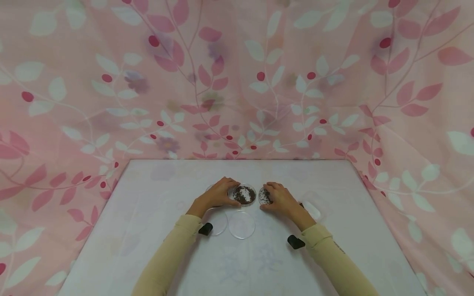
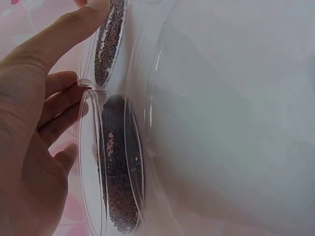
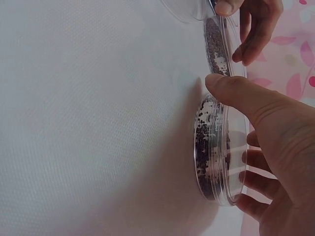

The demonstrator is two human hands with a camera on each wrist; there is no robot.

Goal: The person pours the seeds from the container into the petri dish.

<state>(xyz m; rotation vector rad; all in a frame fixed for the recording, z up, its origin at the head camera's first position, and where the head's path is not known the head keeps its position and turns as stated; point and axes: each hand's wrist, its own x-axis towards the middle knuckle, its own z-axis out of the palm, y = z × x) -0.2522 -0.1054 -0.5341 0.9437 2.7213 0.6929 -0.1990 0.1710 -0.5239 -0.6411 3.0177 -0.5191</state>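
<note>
On the white table [image 1: 259,275], I see the left hand [image 1: 218,194] gripping the middle dish [image 1: 245,195] of dark granules, the right hand [image 1: 280,199] holding the right dish [image 1: 264,196] just beside it (two clear discs [image 1: 242,225] lie nearer the sleeves [image 1: 163,250]).

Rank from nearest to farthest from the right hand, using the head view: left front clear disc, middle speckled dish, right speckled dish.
1. Right speckled dish: held by the right hand.
2. Middle speckled dish: just to its left.
3. Left front clear disc: farther left, nearer the person.
</note>
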